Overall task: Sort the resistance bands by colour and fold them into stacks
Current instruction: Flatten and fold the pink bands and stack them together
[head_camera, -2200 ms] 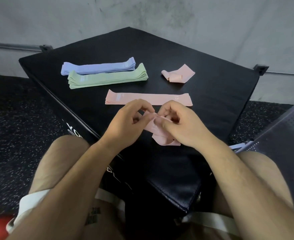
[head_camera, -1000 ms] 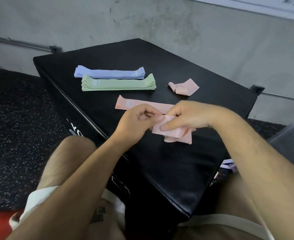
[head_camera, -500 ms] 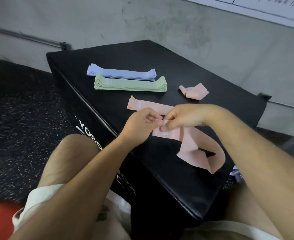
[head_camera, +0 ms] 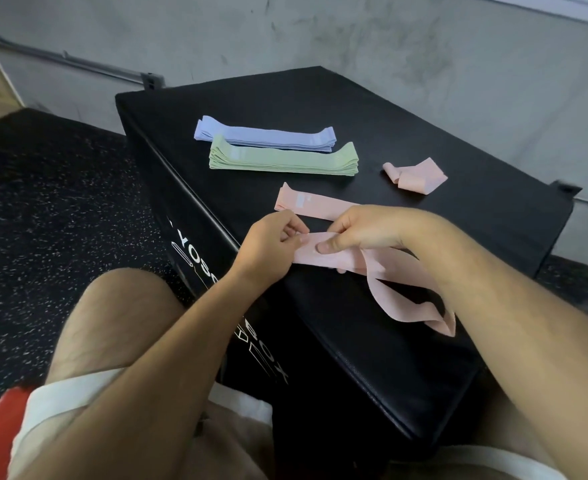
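My left hand (head_camera: 271, 242) pinches the left end of a pink resistance band (head_camera: 386, 271), and my right hand (head_camera: 361, 230) pinches it just to the right. The band's loose loop trails right under my right forearm onto the black box (head_camera: 424, 109). Just behind my hands a flat pink band (head_camera: 306, 204) lies on the box, its right part hidden by my right hand. Farther back sit a green stack (head_camera: 282, 159) and a purple stack (head_camera: 268, 136), side by side. A crumpled pink band (head_camera: 415, 174) lies at the right.
The box stands against a grey concrete wall (head_camera: 424, 46), with white lettering on its left side. Speckled black rubber floor (head_camera: 43, 202) spreads to the left. My knees flank the near corner of the box.
The bunched pink band has unfolded into a long open loop trailing to the right. Both hands have kept their pinch at its left end. The camera has swung left.
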